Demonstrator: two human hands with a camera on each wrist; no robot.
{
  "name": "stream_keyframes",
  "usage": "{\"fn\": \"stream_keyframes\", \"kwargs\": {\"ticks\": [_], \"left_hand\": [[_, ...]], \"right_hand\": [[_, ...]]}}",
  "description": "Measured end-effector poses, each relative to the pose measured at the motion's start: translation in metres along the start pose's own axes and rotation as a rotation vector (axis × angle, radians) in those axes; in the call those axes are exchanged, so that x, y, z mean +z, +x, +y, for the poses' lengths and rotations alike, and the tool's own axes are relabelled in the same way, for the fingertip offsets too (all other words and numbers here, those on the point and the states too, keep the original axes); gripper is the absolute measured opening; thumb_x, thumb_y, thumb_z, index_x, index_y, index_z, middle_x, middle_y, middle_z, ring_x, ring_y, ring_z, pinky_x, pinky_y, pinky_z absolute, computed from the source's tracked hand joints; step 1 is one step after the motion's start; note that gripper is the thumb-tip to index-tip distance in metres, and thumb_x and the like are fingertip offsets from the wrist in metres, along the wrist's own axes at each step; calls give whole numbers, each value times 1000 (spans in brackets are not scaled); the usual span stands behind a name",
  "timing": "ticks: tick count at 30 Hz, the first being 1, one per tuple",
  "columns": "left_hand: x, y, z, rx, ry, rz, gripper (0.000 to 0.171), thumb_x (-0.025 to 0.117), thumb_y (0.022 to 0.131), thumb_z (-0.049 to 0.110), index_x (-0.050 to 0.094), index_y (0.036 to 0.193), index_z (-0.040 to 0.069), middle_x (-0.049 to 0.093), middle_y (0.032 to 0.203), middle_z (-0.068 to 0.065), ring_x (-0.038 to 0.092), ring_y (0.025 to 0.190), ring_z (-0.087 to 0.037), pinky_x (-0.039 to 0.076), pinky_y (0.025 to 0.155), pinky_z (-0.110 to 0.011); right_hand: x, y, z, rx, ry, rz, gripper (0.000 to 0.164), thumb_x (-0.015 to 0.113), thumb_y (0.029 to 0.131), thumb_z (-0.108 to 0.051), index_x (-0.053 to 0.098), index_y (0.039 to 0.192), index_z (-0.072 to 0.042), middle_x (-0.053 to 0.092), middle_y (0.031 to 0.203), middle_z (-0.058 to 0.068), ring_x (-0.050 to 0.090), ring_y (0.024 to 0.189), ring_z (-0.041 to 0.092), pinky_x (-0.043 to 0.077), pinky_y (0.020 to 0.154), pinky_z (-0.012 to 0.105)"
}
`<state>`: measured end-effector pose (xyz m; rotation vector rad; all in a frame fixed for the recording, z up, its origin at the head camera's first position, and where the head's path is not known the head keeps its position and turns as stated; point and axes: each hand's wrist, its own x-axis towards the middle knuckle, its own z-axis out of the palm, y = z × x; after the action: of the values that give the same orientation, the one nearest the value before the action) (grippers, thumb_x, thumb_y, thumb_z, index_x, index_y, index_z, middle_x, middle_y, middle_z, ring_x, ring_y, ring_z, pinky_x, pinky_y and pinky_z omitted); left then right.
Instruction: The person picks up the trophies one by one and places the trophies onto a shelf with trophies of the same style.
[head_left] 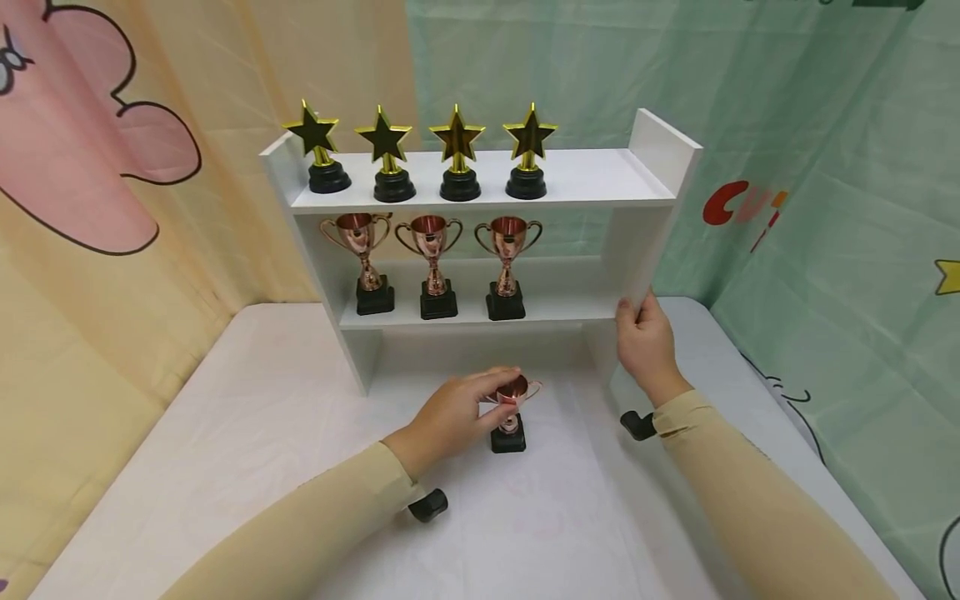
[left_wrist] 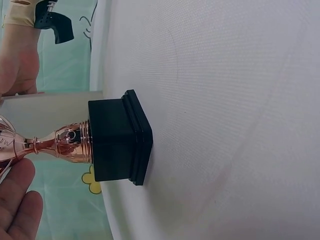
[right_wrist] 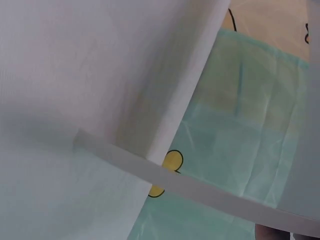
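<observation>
My left hand (head_left: 457,412) holds a rose-gold trophy cup (head_left: 508,425) by its bowl, thumb and fingers about it. In the left wrist view the trophy's black base (left_wrist: 117,137) is right at the white tabletop, and fingers (left_wrist: 20,185) lie against the bowl. My right hand (head_left: 651,350) grips the right side panel of a white shelf (head_left: 577,177). In the right wrist view the panel's edge (right_wrist: 200,192) crosses the picture, with only a fingertip showing at the bottom. The trophy stands in front of the shelf's lowest level.
Several gold star trophies (head_left: 459,158) line the top shelf. Three rose-gold cups (head_left: 432,250) stand on the middle level, left of a bare stretch of board (head_left: 570,292). A white-covered table (head_left: 247,417) holds the shelf, with printed curtains (head_left: 825,208) behind and beside it.
</observation>
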<state>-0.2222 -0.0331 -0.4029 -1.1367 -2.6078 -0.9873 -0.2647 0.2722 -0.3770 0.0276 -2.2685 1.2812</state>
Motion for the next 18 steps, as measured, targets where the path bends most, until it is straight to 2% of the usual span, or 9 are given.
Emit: {"fn": "stream_keyframes", "kwargs": {"ticks": [1, 3, 6, 7, 11, 14, 18], "left_hand": [[1, 0, 0, -2, -2, -2, 54, 73, 101, 29, 59, 151, 13, 63, 151, -1, 74, 113, -13, 58, 100, -38], [2, 0, -1, -2, -5, 1, 54, 73, 101, 29, 59, 151, 13, 62, 152, -1, 74, 115, -13, 57, 102, -39], [2, -1, -2, -2, -1, 6, 54, 73, 101, 29, 59, 151, 14, 62, 152, -1, 73, 118, -15, 55, 106, -40], [2, -1, -2, -2, -1, 7, 54, 73, 101, 29, 59, 151, 14, 62, 152, -1, 73, 118, -15, 55, 106, -40], [2, -1, -2, -4, 9, 4, 53, 72, 102, 30, 59, 151, 14, 62, 152, 0, 72, 120, -16, 54, 107, -40], [2, -1, -1, -9, 0, 1, 54, 73, 101, 29, 59, 151, 14, 62, 152, 0, 73, 117, -15, 56, 105, -39], [2, 0, -1, -12, -9, 2, 54, 74, 100, 28, 60, 151, 14, 63, 151, -1, 74, 114, -14, 57, 103, -38]], "right_hand": [[-1, 1, 0, 5, -10, 2, 39, 41, 113, -29, 57, 143, -9, 61, 100, 16, 47, 74, 13, 40, 69, 26], [-3, 2, -1, 7, -17, 8, 37, 44, 111, -27, 59, 140, -9, 63, 99, 15, 49, 73, 10, 41, 66, 21], [-4, 5, -3, 1, -17, 21, 38, 48, 109, -25, 59, 142, -11, 69, 109, 17, 57, 83, 11, 44, 70, 18], [-4, 6, -4, -1, -17, 24, 39, 49, 109, -25, 58, 143, -12, 70, 116, 17, 60, 90, 13, 46, 75, 19], [-3, 9, -5, -8, -14, 27, 40, 52, 108, -26, 57, 144, -10, 69, 131, 20, 65, 112, 29, 52, 93, 38], [-2, 11, -4, -2, 6, 10, 43, 50, 109, -28, 54, 146, -8, 64, 139, 22, 62, 125, 37, 48, 107, 54], [-1, 12, -5, 14, 25, -15, 46, 46, 110, -28, 48, 150, -6, 60, 144, 25, 57, 134, 42, 42, 115, 60]]}}
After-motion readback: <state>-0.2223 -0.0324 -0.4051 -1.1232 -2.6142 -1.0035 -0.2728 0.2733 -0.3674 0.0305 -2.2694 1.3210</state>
